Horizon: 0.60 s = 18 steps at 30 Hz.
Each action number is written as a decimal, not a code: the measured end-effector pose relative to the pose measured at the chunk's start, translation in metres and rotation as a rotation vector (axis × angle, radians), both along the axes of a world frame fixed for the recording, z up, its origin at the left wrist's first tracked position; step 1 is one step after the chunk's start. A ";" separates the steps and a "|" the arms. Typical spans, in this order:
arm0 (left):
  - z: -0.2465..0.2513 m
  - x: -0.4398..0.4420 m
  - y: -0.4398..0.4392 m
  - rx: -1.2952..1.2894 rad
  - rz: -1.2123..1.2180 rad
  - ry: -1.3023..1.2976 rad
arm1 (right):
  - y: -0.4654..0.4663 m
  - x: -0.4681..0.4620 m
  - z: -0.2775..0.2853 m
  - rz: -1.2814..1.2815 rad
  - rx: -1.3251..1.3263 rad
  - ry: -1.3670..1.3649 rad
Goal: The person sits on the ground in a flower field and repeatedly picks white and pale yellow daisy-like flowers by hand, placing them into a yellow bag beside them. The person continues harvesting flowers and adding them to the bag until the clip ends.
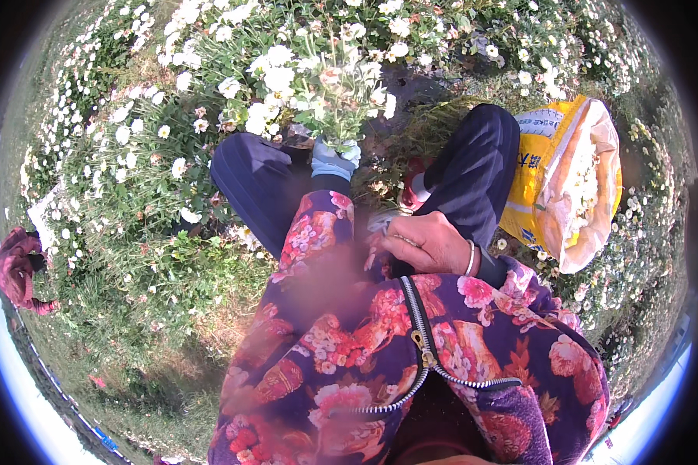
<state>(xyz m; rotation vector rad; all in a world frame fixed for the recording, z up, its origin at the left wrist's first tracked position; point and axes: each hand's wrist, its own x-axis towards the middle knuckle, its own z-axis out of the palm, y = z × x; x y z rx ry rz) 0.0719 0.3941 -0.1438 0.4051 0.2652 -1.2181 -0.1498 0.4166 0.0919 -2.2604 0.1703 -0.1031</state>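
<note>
My left hand point(335, 159), in a pale blue glove, reaches forward between my knees. Its fingers close around the lower stems of a leafy bunch of white chrysanthemums point(340, 96), which fans out above the glove. My right hand point(433, 241) is bare, with a light bangle at the wrist, and hovers before my stomach near the right knee. Its fingers are curled into a loose fist. A whitish, crumpled thing point(388, 219) shows just beyond the knuckles; whether the fingers hold it is hidden.
To my right a yellow and white woven sack point(529, 174) bearing printing stands open, with white flower heads point(583, 183) inside. Dense flowering plants point(134, 145) spread all around. A person in a dark red top point(17, 267) bends among plants at far left.
</note>
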 end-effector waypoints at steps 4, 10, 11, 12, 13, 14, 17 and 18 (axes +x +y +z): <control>0.000 -0.002 0.008 -0.092 -0.079 -0.019 | -0.068 -0.027 -0.028 -0.585 0.663 0.023; 0.001 -0.011 0.018 -0.147 -0.167 -0.013 | -0.104 0.021 -0.069 -0.422 0.965 -0.082; 0.000 -0.012 0.019 -0.153 -0.178 -0.009 | -0.100 0.029 -0.072 -0.368 0.960 -0.081; 0.000 -0.014 0.019 -0.164 -0.187 -0.003 | -0.095 0.039 -0.071 -0.314 0.955 -0.077; 0.000 -0.016 0.021 -0.171 -0.198 0.002 | -0.097 0.040 -0.086 -0.225 1.042 -0.062; 0.000 -0.017 0.021 -0.184 -0.208 0.006 | -0.096 0.040 -0.091 -0.212 1.047 -0.024; 0.000 -0.019 0.020 -0.211 -0.230 0.010 | -0.089 0.042 -0.113 -0.208 0.938 -0.059; -0.001 -0.019 0.022 -0.229 -0.243 0.011 | -0.086 0.043 -0.115 -0.227 0.936 -0.037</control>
